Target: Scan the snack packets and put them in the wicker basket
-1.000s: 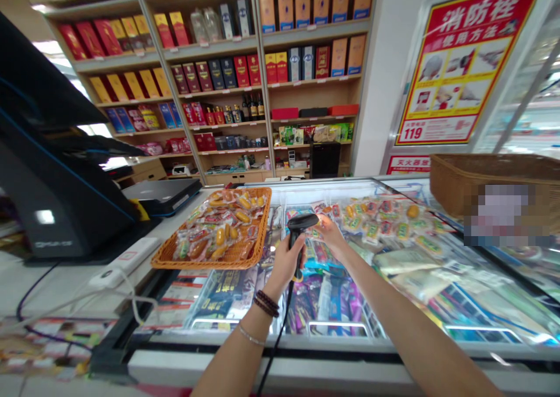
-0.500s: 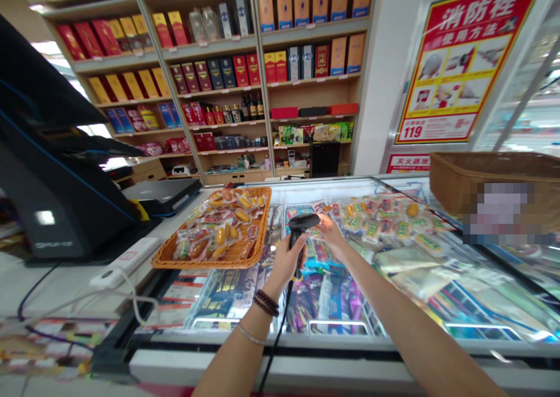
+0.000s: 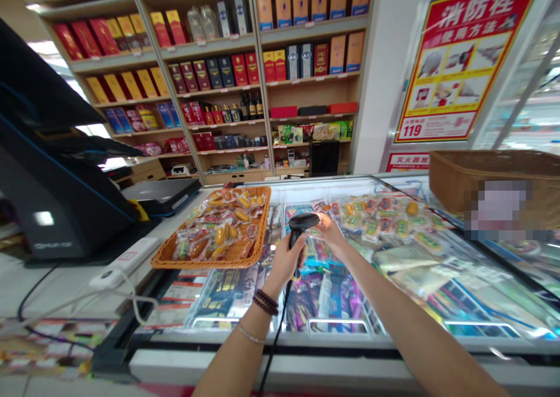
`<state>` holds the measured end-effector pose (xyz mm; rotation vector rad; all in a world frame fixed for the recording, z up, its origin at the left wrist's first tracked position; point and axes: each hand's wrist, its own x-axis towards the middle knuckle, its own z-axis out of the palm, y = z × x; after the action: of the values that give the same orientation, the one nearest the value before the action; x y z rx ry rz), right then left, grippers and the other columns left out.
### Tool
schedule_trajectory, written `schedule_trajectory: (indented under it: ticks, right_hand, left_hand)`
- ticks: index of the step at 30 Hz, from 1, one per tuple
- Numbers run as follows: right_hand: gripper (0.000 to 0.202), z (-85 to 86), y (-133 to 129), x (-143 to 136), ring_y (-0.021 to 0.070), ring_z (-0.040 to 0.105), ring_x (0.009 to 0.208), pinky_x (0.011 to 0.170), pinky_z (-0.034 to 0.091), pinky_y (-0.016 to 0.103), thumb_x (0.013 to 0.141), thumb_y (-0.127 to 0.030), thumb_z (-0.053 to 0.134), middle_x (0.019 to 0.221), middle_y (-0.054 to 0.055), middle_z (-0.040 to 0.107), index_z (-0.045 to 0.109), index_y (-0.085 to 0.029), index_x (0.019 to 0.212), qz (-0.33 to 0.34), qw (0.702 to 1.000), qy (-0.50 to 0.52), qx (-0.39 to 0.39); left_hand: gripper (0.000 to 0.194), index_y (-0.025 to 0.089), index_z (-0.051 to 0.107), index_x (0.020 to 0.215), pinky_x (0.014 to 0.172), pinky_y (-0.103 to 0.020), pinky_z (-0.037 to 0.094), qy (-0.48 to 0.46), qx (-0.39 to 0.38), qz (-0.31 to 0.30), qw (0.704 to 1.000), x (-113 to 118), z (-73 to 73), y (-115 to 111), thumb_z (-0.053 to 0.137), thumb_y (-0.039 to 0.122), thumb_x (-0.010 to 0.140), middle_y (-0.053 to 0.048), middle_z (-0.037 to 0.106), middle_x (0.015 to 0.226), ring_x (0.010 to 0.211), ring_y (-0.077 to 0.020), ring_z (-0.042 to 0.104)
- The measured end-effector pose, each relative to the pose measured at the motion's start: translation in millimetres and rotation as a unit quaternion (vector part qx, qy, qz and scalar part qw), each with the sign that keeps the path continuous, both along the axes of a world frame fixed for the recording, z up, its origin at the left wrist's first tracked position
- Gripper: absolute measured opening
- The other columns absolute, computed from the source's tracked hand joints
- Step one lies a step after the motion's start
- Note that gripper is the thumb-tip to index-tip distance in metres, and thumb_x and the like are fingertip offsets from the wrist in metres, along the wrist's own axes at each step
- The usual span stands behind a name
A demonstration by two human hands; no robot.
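Note:
My left hand is wrapped round the handle of a black barcode scanner, held upright above the freezer's glass top. Its cable hangs down past my left wrist. At the front of the scanner's head is my right hand, fingers bent together and lit orange by the scanner's light. What they hold, if anything, is mostly hidden by the scanner. Beyond my right hand, small wrapped snacks lie spread on the glass. To the left stands an orange wicker basket with several packaged snacks.
The glass-topped freezer holds bagged goods in wire baskets. A black checkout terminal, a scale and a white power strip stand at left. A brown basket sits at right. Shelves of boxes line the back.
Both hands and the scanner stay almost in place. The orange light on my right fingers looks slightly brighter. The view has shifted a little.

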<state>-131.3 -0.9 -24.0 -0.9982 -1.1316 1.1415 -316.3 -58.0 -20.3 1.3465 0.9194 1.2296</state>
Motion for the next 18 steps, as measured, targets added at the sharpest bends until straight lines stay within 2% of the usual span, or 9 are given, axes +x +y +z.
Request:
schedule_trajectory:
  ticks: [5,11,18]
  right_hand:
    - [0.076,-1.1,2,0,0.0403,0.084,0.119,0.104,0.071,0.058,0.051,-0.075,0.113,0.111,0.008,0.087,0.074,-0.030,0.098,0.004,1.000,0.001,0.002]
    - [0.084,-3.2,1,-2,0.0348,0.084,0.104,0.098,0.071,0.056,0.043,-0.079,0.114,0.097,0.002,0.082,0.071,-0.031,0.097,-0.002,1.000,0.017,-0.004]
    - [0.078,-0.2,-2,-1,0.0374,0.084,0.105,0.099,0.070,0.058,0.052,-0.078,0.111,0.094,0.003,0.082,0.069,-0.032,0.100,0.004,1.000,-0.002,0.003]
  left_hand:
    - [0.067,0.025,0.064,0.090,0.043,-0.026,0.036,0.017,0.014,0.008,1.000,-4,3.5,-1,0.082,0.089,0.088,0.005,0.058,0.062,0.043,-0.0117,0.048]
    - [0.067,0.025,0.061,0.083,0.043,-0.026,0.037,0.035,0.016,-0.008,0.999,-16,12.7,1,0.087,0.087,0.086,0.004,0.058,0.061,0.043,-0.0112,0.047]
    - [0.070,0.023,0.065,0.091,0.042,-0.025,0.034,0.017,0.011,-0.024,1.000,-19,15.7,2,0.089,0.089,0.083,0.004,0.059,0.063,0.042,-0.0106,0.047]
